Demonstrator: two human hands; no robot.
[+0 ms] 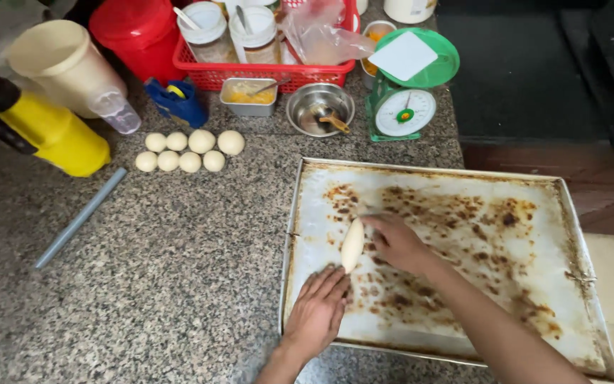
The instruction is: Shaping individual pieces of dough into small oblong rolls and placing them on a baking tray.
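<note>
Head view, looking down on a speckled grey granite counter [165, 284]. A large metal baking tray [578, 235], lined with paper [463, 235] stained brown by scorching, occupies the right half of the counter, its near edge close to the counter front. On the liner near the tray's left end lies an elongated piece of pale dough [352, 244], roughly upright in the frame. The right hand [396, 242] rests against the dough's right side, fingers curled about its upper end in a light, partly closed hold. The left hand [319, 307] lies flat and open on the liner, fingertips touching the dough's lower end, gripping nothing.

Well apart, on the bare counter to the upper left, eight round dough balls [187, 151] sit in two rows. A slender grey rod [79, 217] lies diagonally to their lower left. Along the back edge stand a yellow bottle [58, 135], a cream jug [58, 62], a red container [140, 32], a red basket [264, 71] holding jars, a small rectangular metal tin [249, 96] of yellow filling, a round steel bowl [320, 108] and a green dial scale [403, 85]. Beyond the counter's right end the floor is dark.
</note>
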